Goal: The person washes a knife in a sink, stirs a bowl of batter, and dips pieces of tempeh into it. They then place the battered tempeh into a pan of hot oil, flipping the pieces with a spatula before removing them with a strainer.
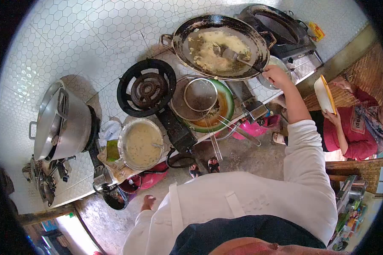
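Note:
My right hand (275, 77) is closed on the handle of a spatula (230, 54), whose blade rests in the food in a large black wok (184, 58). Pale yellow batter-like food (215, 44) lies in the oil there. Down at my left side, my left hand (148, 202) shows only in part below the counter edge, its fingers small and unclear. Near the wok, a round wire strainer (200, 94) lies over a green-rimmed basin (228, 106). A metal pot of pale batter (140, 143) stands toward the counter's front edge.
An unused burner (147, 87) stands left of the strainer. Large metal pots (74, 127) are at the far left, with utensils (42, 180) below them. Another stove (281, 32) is at the back right. A person in red (353, 129) holds a yellow-rimmed bowl (323, 95) at the right.

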The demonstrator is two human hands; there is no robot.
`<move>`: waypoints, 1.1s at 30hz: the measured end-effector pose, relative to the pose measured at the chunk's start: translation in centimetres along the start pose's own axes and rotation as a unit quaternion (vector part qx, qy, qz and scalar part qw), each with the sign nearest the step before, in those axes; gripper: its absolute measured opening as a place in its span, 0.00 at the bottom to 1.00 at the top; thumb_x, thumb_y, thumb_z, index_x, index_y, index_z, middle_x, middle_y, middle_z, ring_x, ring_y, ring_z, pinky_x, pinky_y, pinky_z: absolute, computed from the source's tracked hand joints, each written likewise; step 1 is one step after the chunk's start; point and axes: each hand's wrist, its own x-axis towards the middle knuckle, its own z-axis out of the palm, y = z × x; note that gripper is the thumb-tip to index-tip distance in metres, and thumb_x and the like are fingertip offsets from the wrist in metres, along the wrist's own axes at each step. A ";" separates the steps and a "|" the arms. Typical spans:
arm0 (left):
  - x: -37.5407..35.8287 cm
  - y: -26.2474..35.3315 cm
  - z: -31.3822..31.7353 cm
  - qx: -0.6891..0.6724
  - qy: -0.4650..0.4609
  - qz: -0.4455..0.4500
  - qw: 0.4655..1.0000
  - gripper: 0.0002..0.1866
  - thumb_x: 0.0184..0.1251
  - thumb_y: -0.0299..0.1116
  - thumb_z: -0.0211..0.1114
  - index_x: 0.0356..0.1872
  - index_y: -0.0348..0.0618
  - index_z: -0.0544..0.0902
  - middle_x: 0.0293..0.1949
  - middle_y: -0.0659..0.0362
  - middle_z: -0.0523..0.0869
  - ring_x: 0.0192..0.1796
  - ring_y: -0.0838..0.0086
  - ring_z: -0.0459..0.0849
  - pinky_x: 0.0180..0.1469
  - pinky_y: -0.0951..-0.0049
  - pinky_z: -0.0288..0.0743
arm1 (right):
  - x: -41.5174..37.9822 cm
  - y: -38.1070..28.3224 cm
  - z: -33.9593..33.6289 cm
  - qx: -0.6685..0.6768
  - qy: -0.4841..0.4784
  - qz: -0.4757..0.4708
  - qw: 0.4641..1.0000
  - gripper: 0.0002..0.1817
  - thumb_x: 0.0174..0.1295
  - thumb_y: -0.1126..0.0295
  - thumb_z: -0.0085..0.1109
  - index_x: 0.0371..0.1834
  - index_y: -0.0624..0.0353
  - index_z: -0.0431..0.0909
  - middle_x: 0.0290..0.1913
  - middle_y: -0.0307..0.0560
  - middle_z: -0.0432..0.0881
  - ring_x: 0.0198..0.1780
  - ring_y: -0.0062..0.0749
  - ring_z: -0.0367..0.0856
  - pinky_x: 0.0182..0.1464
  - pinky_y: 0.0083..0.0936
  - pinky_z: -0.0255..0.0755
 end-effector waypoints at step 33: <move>-3.3 3.0 2.0 0.036 0.060 0.020 0.997 0.20 0.48 0.37 0.66 0.44 0.41 0.77 0.41 0.51 0.82 0.41 0.64 0.81 0.46 0.68 0.75 | -5.1 -6.0 -0.7 -0.320 0.179 -0.140 0.920 0.13 0.52 0.63 0.52 0.42 0.47 0.73 0.33 0.50 0.80 0.38 0.47 0.78 0.38 0.42 0.70</move>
